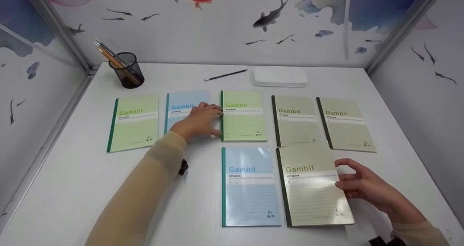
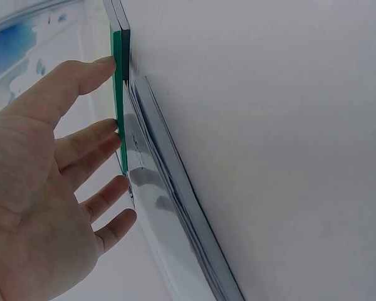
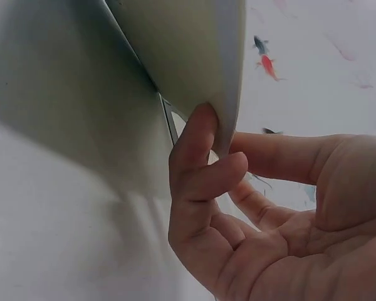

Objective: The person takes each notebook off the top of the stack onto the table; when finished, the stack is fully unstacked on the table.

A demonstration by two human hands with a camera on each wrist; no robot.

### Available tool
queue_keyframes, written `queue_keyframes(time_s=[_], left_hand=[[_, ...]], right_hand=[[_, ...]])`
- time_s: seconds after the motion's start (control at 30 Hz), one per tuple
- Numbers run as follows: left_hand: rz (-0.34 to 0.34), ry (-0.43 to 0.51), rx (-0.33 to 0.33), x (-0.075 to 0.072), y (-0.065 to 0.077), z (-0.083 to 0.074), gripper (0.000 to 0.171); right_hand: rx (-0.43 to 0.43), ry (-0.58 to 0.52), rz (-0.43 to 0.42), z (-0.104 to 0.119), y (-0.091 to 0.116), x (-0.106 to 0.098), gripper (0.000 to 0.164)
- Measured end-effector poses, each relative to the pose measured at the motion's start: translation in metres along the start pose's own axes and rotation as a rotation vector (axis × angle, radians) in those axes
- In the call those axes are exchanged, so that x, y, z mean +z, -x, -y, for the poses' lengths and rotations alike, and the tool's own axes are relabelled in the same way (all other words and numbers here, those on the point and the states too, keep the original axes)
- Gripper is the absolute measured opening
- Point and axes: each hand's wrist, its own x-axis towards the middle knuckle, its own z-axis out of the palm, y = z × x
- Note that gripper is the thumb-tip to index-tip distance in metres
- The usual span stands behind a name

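In the head view my left hand [image 1: 201, 121] reaches across a blue notebook [image 1: 186, 97], its fairly straight fingers and thumb at the green spine of a light green notebook [image 1: 243, 124]. The left wrist view shows that hand's thumb and fingertips against the green spine [image 2: 118, 94]. My right hand [image 1: 373, 188] pinches the right edge of an olive notebook [image 1: 311, 199] in the front row. Seen from the right wrist, this olive notebook [image 3: 182, 50] has its edge between thumb and fingers, raised off the table. Left of it lies another blue notebook [image 1: 250, 202].
At the back left stands a black mesh cup [image 1: 127, 70] of pencils. A dark pencil [image 1: 225, 75] and a white case [image 1: 280, 77] lie along the back. Two olive notebooks [image 1: 297, 130] lie back right, and a green notebook [image 1: 134, 128] lies at far left. Printed panels [image 1: 232, 46] wall the table.
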Motion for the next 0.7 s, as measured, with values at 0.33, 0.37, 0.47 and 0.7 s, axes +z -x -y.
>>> queue_keyframes(time_s=[0.33, 0.37, 0.47, 0.7], left_hand=[[0.01, 0.018, -0.016, 0.0, 0.002, 0.0, 0.073], [0.011, 0.016, -0.013, 0.0, 0.001, 0.0, 0.073], [0.013, 0.007, -0.01, 0.0, 0.001, 0.001, 0.073], [0.02, -0.032, 0.0, 0.0, 0.0, 0.0, 0.072]], right_hand=[[0.134, 0.294, -0.18, 0.001, -0.002, 0.011, 0.061], [0.142, 0.335, -0.194, 0.001, -0.002, 0.012, 0.061], [0.155, 0.429, -0.225, 0.002, -0.001, 0.017, 0.062], [0.183, 0.56, -0.31, 0.005, -0.001, 0.025, 0.062]])
